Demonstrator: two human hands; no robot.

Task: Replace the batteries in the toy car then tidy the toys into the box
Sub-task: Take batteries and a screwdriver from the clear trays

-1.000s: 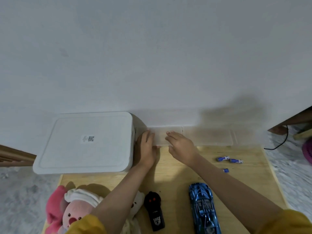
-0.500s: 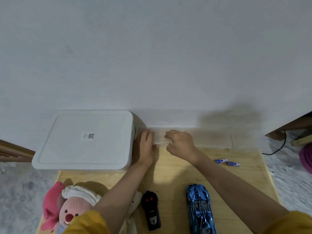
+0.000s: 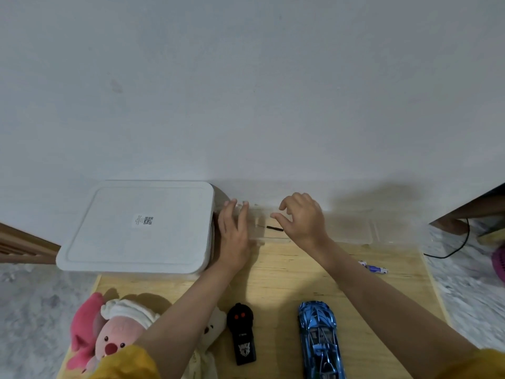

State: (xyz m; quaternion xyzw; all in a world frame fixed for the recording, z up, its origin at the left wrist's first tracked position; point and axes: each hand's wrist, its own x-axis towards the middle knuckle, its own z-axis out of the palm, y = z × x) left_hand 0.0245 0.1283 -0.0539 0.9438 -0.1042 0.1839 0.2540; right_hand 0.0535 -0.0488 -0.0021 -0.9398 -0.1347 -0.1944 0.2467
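Observation:
A shiny blue toy car [image 3: 319, 340] lies at the wooden table's [image 3: 287, 277] front, with a black remote [image 3: 241, 335] to its left. Blue batteries [image 3: 374, 268] lie at the right. A long clear plastic case [image 3: 355, 231] runs along the wall, and a thin dark screwdriver [image 3: 270, 228] shows inside its left part. My left hand [image 3: 233, 233] rests flat on the case's left end. Just above the screwdriver, my right hand [image 3: 300, 220] hovers with thumb and fingers curled; whether it pinches the clear lid is unclear. The white lidded box [image 3: 136, 228] stands at the back left.
A pink plush toy [image 3: 114, 332] and a white plush [image 3: 216, 321] lie at the front left, partly under my left arm. A black cable [image 3: 459, 242] runs over the floor at the right, beside dark wooden furniture. The wall stands directly behind the case.
My right hand has lifted off the case's front edge and risen slightly to the right. The screwdriver inside now shows. My left hand stays on the case's left end.

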